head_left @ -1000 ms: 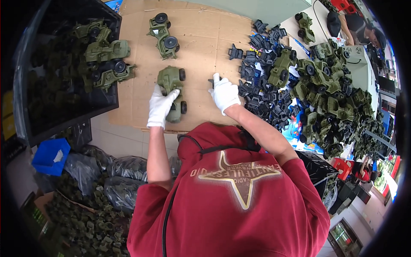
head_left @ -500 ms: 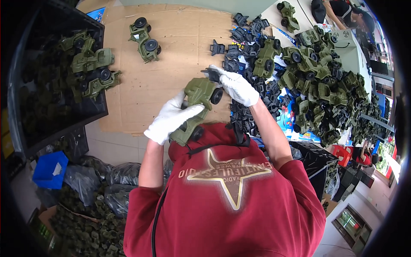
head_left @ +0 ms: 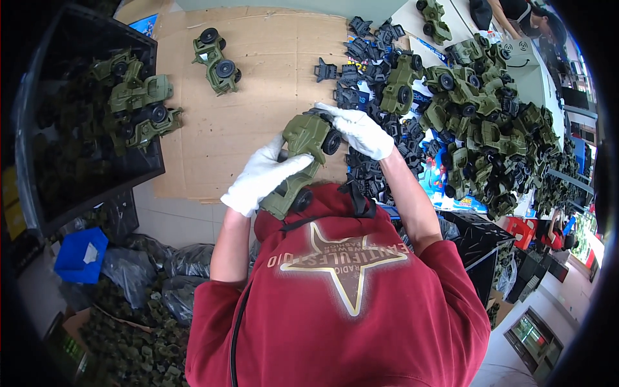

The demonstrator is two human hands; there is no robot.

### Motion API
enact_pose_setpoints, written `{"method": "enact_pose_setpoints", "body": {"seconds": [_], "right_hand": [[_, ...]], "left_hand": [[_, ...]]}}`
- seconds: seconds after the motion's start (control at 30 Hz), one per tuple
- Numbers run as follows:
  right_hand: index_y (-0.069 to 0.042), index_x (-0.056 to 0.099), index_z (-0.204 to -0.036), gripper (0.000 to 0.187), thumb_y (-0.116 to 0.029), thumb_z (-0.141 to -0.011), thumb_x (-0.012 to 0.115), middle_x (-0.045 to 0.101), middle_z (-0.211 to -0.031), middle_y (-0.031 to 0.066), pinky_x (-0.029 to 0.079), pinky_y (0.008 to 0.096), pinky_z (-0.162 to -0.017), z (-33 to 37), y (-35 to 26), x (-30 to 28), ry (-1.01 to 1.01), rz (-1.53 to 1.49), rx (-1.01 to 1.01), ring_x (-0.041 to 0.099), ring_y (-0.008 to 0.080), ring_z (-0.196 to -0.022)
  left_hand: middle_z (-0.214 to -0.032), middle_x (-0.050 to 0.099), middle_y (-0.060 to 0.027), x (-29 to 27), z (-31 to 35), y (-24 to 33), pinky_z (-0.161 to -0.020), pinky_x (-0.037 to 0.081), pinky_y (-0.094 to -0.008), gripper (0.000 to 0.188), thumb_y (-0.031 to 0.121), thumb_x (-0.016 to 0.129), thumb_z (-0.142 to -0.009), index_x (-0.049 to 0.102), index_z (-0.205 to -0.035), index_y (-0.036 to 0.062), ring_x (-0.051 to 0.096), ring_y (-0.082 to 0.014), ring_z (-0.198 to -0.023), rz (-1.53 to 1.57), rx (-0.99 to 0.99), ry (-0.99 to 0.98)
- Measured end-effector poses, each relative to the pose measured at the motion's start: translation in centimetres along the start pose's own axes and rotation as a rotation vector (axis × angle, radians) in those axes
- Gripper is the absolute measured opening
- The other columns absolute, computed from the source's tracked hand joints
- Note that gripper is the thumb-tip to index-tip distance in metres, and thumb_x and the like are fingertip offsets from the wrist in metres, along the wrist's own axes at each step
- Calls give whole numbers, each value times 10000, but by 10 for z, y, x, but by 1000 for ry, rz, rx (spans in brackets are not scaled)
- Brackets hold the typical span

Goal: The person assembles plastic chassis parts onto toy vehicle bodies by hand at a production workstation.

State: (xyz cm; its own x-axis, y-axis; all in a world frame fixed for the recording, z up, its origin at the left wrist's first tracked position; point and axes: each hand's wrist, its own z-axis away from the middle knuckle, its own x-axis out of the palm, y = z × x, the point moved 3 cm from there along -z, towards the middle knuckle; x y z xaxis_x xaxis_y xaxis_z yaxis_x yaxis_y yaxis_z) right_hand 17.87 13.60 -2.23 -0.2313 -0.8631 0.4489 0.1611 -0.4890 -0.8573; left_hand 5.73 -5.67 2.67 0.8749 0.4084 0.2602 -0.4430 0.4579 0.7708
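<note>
Both my hands wear white gloves. My left hand (head_left: 261, 177) grips the side of an olive green toy jeep (head_left: 300, 161) with black wheels, lifted off the cardboard sheet (head_left: 271, 84) and tilted toward my chest. My right hand (head_left: 358, 129) holds the jeep's front end, fingers on a small dark part at its top; I cannot tell what that part is. A pile of dark plastic parts (head_left: 361, 58) lies just right of my right hand.
One finished green jeep (head_left: 216, 58) stands on the cardboard at the far left. A black crate (head_left: 84, 116) at the left holds several jeeps. A big heap of green jeeps (head_left: 490, 122) fills the right side. A blue bin (head_left: 80, 255) and dark bags lie lower left.
The jeep went from resting on the cardboard to being lifted in both hands and drawn close to my chest. My right hand has moved onto its front end.
</note>
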Motion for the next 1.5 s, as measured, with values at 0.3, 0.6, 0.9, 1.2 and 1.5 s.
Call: {"method": "enact_pose_setpoints", "body": {"seconds": [0.3, 0.6, 0.9, 1.2, 1.5], "right_hand": [[47, 447, -1422, 567, -300, -991, 571, 491, -1452, 127, 300, 309, -1141, 1, -12, 2, -11, 89, -20, 436, 195, -1346], [27, 656, -1164, 527, -415, -1056, 390, 678, -1140, 103, 469, 321, -964, -5, -1, 21, 385, -115, -64, 615, 170, -1043], [-11, 556, -1297, 402, -156, -923, 560, 603, -1250, 145, 437, 342, -1021, 23, -6, 55, 445, 493, -414, 584, 225, -1158], [-25, 631, -1086, 213, -140, -907, 615, 655, -1036, 149, 504, 371, -868, 25, 7, 50, 635, 569, -490, 646, 275, -967], [61, 418, -1419, 771, -277, -824, 772, 626, -1245, 138, 404, 307, -1036, 66, 3, 34, 449, -217, 26, 580, 184, -1137]], "left_hand": [[-944, 679, -70, 7, -1, 2, -707, 525, -238, 659, 181, 742, -874, 436, -1440, 34, 646, -95, -816, 119, 9, -7], [-1306, 570, -228, 27, -24, -19, -963, 467, -330, 931, 543, 635, -885, 256, -1507, -37, 597, -290, -1134, -174, 171, 194], [-1251, 572, -172, 34, -36, -14, -1027, 427, -376, 714, 464, 730, -851, 486, -1327, -10, 552, -280, -1196, -249, 838, 356], [-1068, 636, -179, 44, -50, -20, -931, 470, -378, 252, 164, 522, -956, 576, -1128, -13, 615, -284, -1023, -299, 829, 450], [-1322, 521, -162, 23, -83, 15, -931, 474, -355, 488, 319, 489, -1029, 446, -1386, -11, 541, -234, -1147, -232, 741, 519]]}}
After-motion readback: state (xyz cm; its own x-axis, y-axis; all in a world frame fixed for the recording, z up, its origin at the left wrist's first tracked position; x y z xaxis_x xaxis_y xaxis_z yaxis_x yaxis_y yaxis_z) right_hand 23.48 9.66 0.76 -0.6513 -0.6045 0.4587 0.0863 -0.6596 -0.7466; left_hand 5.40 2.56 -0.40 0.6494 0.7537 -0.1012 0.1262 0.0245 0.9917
